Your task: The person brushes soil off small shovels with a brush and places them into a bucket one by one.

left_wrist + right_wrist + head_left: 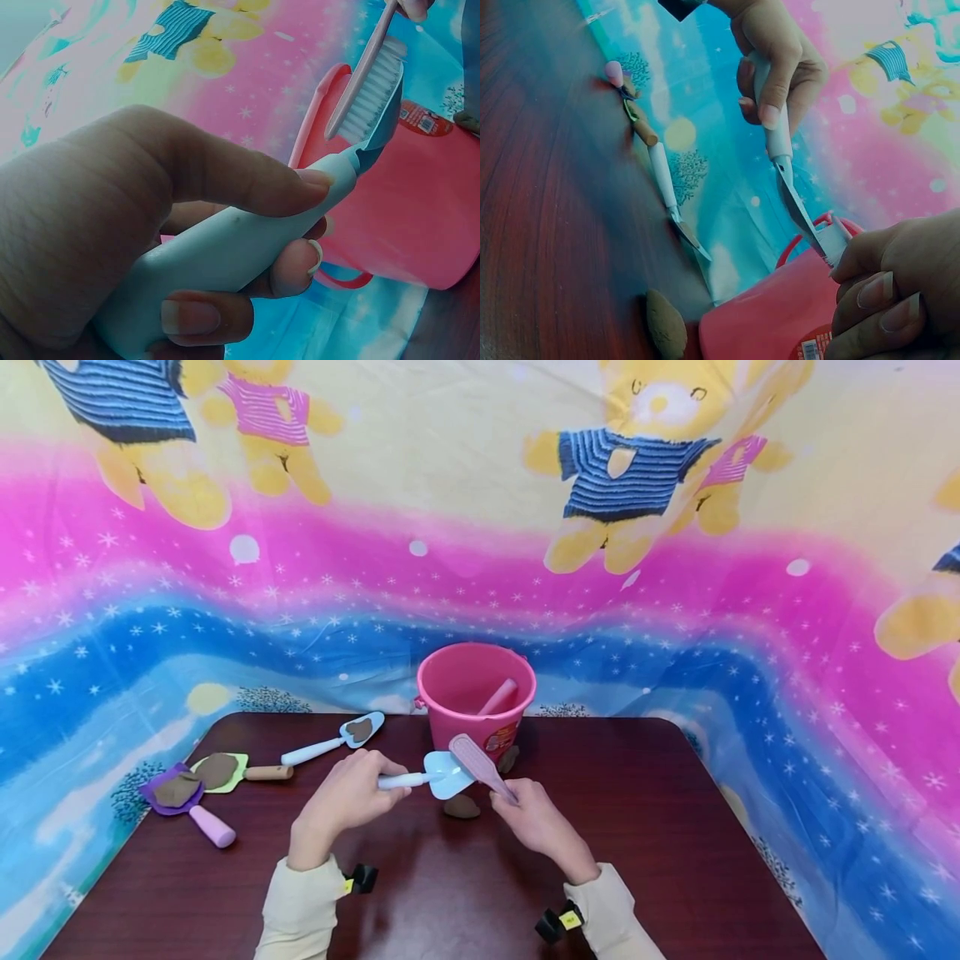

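My left hand [348,797] grips the pale handle of a small light-blue toy shovel [446,777], thumb along the handle in the left wrist view. In my right hand [538,820] is a pinkish brush [476,760], held by its handle. The white bristles [375,97] lie against the inner face of the shovel blade in the left wrist view. Both tools meet just in front of a pink bucket [442,727]. A brown lump [461,807] lies on the table below them, and another brown lump [510,758] sits beside the bucket's base.
A pink handle [498,697] leans inside the bucket. To the left lie a light-blue shovel [313,751], a green shovel [238,777] and a purple shovel [171,808], each bearing a brown lump. A printed curtain [360,568] surrounds the dark table [660,827].
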`<control>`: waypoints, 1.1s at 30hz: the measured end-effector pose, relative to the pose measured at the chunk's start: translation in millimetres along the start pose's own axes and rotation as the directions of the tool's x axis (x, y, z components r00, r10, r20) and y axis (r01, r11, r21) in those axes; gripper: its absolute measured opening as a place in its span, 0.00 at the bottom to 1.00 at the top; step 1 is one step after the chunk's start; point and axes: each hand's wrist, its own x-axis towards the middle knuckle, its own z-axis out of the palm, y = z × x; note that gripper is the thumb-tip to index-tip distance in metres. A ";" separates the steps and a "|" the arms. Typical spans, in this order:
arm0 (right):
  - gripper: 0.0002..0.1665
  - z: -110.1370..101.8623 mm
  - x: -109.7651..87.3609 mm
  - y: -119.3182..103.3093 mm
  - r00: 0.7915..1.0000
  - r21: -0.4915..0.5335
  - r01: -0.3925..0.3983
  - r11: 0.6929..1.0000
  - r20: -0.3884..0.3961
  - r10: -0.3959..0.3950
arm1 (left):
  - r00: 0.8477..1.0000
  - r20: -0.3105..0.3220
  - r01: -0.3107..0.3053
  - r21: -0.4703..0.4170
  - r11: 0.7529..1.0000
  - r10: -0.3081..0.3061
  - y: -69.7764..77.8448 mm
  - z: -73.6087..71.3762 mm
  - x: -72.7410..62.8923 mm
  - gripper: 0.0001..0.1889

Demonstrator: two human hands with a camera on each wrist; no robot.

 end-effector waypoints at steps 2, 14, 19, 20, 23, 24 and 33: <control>0.21 -1.4 0.4 1.3 1.000 -0.003 0.001 1.000 -0.010 -0.001 | 1.000 -0.005 0.000 0.000 1.000 0.000 -0.7 -0.9 0.1 0.11; 0.21 -9.4 1.2 5.1 1.000 0.015 0.000 1.000 -0.017 0.000 | 1.000 -0.005 0.018 -0.030 0.999 -0.018 -4.8 -4.8 -2.5 0.11; 0.20 -12.7 1.3 4.9 0.999 0.009 -0.012 1.000 -0.031 0.013 | 0.999 0.013 0.037 -0.055 0.998 -0.036 -5.9 -6.7 -3.8 0.12; 0.20 -13.4 1.3 5.0 0.999 0.007 -0.015 1.000 -0.033 0.015 | 0.999 0.016 0.042 -0.057 0.998 -0.041 -6.0 -6.9 -3.8 0.12; 0.20 -14.8 1.0 5.4 0.999 0.010 -0.021 1.000 -0.039 0.022 | 0.999 0.021 0.051 -0.055 0.997 -0.050 -6.8 -6.8 -3.0 0.13; 0.20 -15.1 0.8 5.3 0.999 0.015 -0.023 1.000 -0.039 0.023 | 0.998 0.021 0.056 -0.054 0.997 -0.055 -6.7 -6.7 -2.8 0.13; 0.22 -7.3 -3.3 -3.3 1.000 0.052 0.022 0.998 -0.012 -0.022 | 0.999 -0.006 0.040 -0.034 0.999 -0.040 -4.7 -2.3 -0.8 0.12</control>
